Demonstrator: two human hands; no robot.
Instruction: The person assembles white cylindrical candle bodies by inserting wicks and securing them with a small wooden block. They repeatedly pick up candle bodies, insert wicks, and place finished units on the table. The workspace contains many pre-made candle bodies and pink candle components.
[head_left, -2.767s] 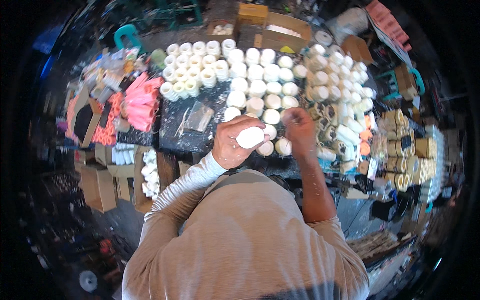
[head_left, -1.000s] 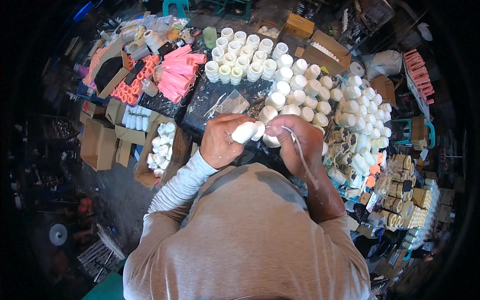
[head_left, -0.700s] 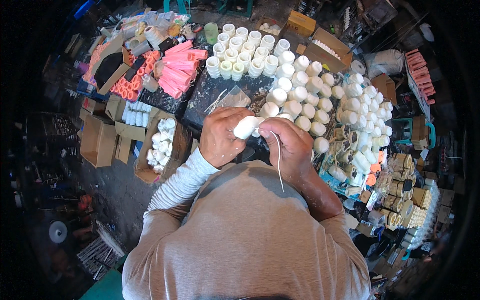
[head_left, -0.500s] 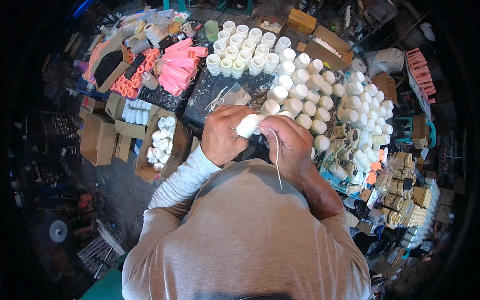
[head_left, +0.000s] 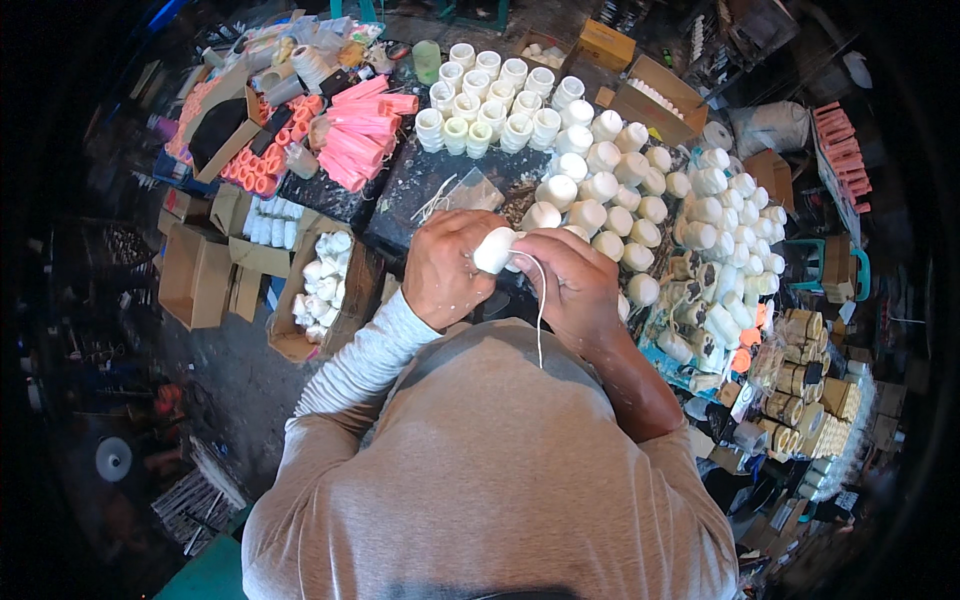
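Observation:
Close in front of my chest, my left hand [head_left: 450, 265] is closed round a small white piece with a smooth rounded end [head_left: 493, 250]. My right hand [head_left: 578, 285] pinches at its right side, thumb and forefinger together where a thin white cord [head_left: 541, 318] comes out. The cord's loose end curves down over my shirt. My fingers hide much of the piece. Just beyond the hands, a clear plastic bag [head_left: 474, 193] and some loose cord lengths [head_left: 432, 203] lie on the dark table [head_left: 402, 190].
White ringed cups [head_left: 478, 138] stand in rows at the back. Many white cylinders [head_left: 588, 214] cover the table's right side. Pink tubes [head_left: 358, 140] are heaped at the back left. Left of me, an open cardboard box [head_left: 283, 335] holds white pieces; an open carton [head_left: 190, 275] stands beside it.
My right fingertips have moved slightly left, closer against the white piece. The cord's hanging end has swung left and now shows a bend near the piece. My left hand stays nearly still.

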